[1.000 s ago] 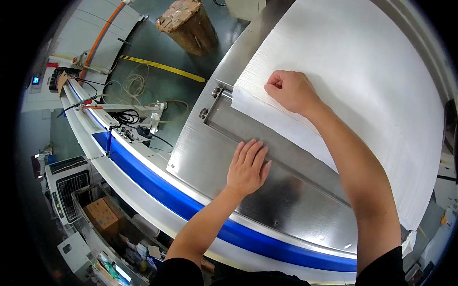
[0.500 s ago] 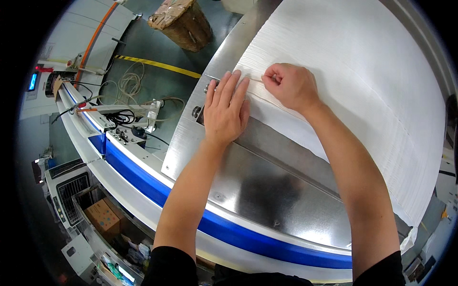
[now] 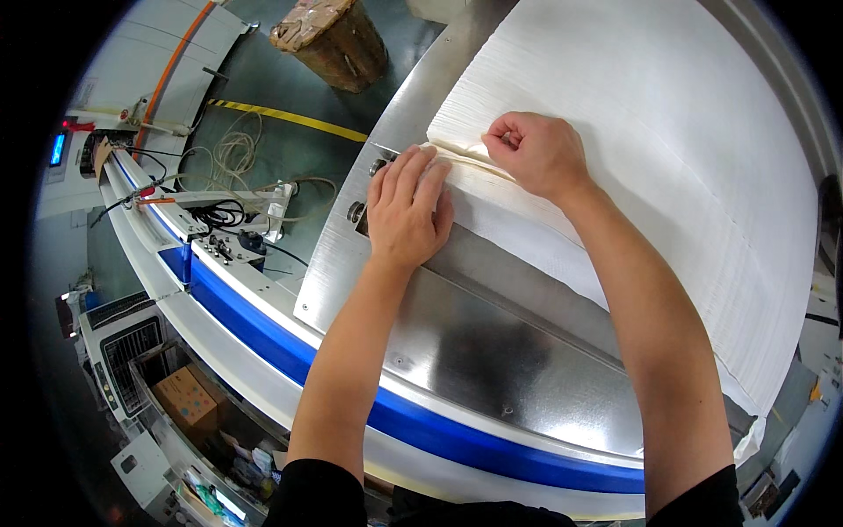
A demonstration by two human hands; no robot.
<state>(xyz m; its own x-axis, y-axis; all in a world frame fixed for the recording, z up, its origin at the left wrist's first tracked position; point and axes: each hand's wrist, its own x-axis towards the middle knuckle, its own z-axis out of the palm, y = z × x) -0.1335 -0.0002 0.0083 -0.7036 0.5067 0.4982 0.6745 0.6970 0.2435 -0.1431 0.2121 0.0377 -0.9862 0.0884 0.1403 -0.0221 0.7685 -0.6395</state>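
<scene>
A large stack of thin white sheets (image 3: 650, 114) with finely layered edges lies on a shiny metal bed (image 3: 492, 342). My right hand (image 3: 540, 158) is closed in a pinch at the stack's near left part, on the edge of a white sheet; the fingertips partly hide the pinched bit. A narrow gap shows between layers just left of that pinch. My left hand (image 3: 406, 206) lies flat, fingers stretched out, over the stack's near left corner and the metal beside it. Dark round knobs (image 3: 356, 212) sit at the metal's left edge, next to that hand.
A blue-and-white rail (image 3: 255, 325) curves along the machine's near side. To the left are coiled hoses (image 3: 235, 154), cables and a yellow floor stripe (image 3: 290, 120). A wrapped brown bin (image 3: 338, 48) stands beyond. At lower left, a cart holds a cardboard box (image 3: 184, 400).
My left hand has slid slightly toward me and left, its fingers lower on the corner. The gap between the layers by my right hand is wider; the right hand has barely moved.
</scene>
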